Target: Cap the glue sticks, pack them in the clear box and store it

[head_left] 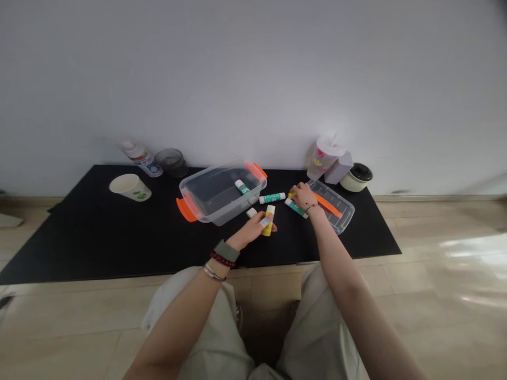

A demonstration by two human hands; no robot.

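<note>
Our left grip (pixel 251 230) clenches a smooth yellow glue stick (pixel 269 220), with a white-capped stick (pixel 252 212) just beyond the fingers. Our right grip (pixel 304 196) curls over a green-banded glue stick (pixel 295 208); we cannot tell how firmly. A white tube (pixel 272 198) lies between the grips, beside a clear plastic tub (pixel 222 192) with orange handles, which holds a fourth stick (pixel 242 187). A ribbed translucent lid (pixel 341 214) rests under our right grip, near the far edge of the black mat (pixel 99 237).
</note>
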